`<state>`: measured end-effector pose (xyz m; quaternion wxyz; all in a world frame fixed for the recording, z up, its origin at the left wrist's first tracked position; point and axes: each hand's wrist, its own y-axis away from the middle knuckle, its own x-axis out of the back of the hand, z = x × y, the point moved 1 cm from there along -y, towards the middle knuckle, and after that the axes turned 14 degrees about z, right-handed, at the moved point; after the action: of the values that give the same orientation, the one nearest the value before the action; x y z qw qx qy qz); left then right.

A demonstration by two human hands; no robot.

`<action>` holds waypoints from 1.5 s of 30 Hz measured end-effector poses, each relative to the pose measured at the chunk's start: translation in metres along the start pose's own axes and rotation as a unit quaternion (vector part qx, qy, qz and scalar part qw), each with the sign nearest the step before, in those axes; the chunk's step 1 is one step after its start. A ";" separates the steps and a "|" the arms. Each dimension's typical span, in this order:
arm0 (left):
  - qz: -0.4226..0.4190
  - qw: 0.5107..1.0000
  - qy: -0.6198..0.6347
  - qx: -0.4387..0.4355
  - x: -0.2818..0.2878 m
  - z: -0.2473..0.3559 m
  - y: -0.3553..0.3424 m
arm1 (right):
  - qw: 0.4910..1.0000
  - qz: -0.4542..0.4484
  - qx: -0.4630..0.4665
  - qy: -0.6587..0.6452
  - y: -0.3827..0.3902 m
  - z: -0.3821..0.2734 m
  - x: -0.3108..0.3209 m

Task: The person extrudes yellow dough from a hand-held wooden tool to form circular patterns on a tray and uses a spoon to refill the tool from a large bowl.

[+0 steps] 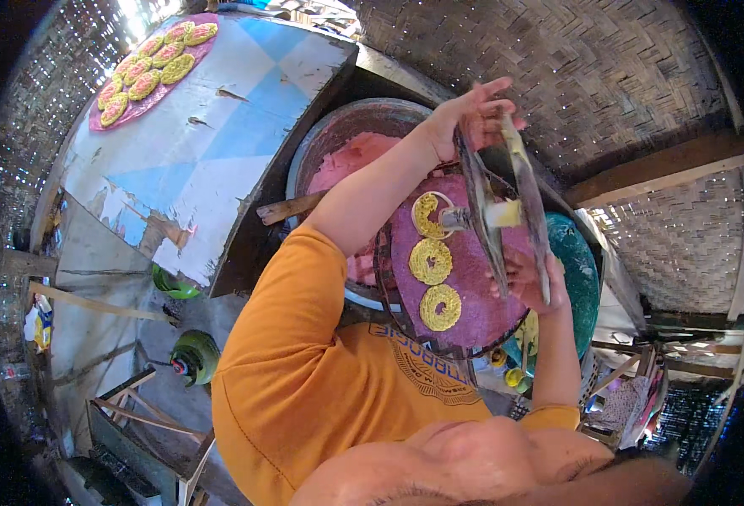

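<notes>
My left hand (476,118) is closed around the upper ends of a wooden dough press (483,207), its fingers partly spread and blurred. My right hand (530,280) grips the lower ends of the same press. The press has two long dark bars with a pale plunger between them and a short metal tube pointing left. Next to the tube mouth, a yellow dough strand forms a partial ring (428,214) inside a pale round hoop. Two finished yellow coiled rings, an upper one (431,261) and a lower one (440,307), lie below it on a purple round sheet (405,239).
Behind my left forearm stands a large basin (298,160) with pink powder or dough. A green basin (587,278) is at the right. A blue-and-white worn table (220,118) at the left bears a pink tray (140,105) of several yellow-pink coils. Woven walls (608,76) close in behind.
</notes>
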<state>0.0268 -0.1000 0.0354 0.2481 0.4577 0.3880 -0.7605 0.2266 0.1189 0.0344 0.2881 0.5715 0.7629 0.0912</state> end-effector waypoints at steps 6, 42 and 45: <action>0.051 0.994 0.093 -0.017 0.060 0.007 -0.006 | 0.994 0.077 -0.044 0.062 -0.039 -0.008 0.012; 0.057 0.996 0.068 -0.030 0.063 0.032 0.016 | 0.962 0.176 0.072 0.196 -0.046 0.003 -0.024; 0.137 0.987 -0.002 -0.086 0.054 0.042 0.007 | 0.953 0.197 0.156 0.170 -0.048 -0.007 -0.032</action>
<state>-0.0137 -0.1394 -0.0039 0.3887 0.4822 0.3854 -0.6840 0.1892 0.0743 0.0279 0.0380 0.7243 0.6776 0.1219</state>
